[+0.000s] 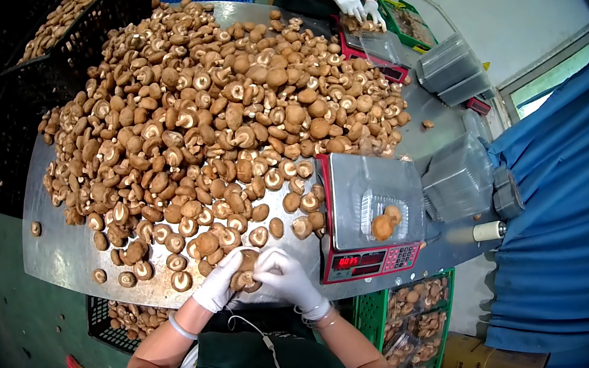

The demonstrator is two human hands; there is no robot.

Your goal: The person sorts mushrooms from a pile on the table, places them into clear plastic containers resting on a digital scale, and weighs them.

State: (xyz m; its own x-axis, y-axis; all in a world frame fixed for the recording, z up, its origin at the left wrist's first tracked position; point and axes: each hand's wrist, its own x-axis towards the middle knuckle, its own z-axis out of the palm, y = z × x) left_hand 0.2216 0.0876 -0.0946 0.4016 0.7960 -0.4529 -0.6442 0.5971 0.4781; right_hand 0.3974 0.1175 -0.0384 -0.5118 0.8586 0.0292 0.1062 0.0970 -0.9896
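Note:
Both my hands wear white gloves and meet over the near edge of the metal table [65, 251]. My left hand [220, 280] is closed around brown mushrooms [248, 261]. Against their right side, my right hand [285, 275] has its fingers pressed together, and what it grips, if anything, is hidden. A large heap of mushrooms [192, 120] spreads in front of my hands and to the left. Right of them stands a red scale [369, 263] reading 0.035. On its plate lies a clear plastic tray [374, 207] with two mushrooms [382, 227] inside.
Stacked clear trays [457, 176] stand right of the scale, near a white roll [489, 231]. Across the table, a co-worker's gloved hands [353, 4] are over a second scale [382, 66]. A black crate [89, 30] is at left. Green crates [446, 324] sit below right.

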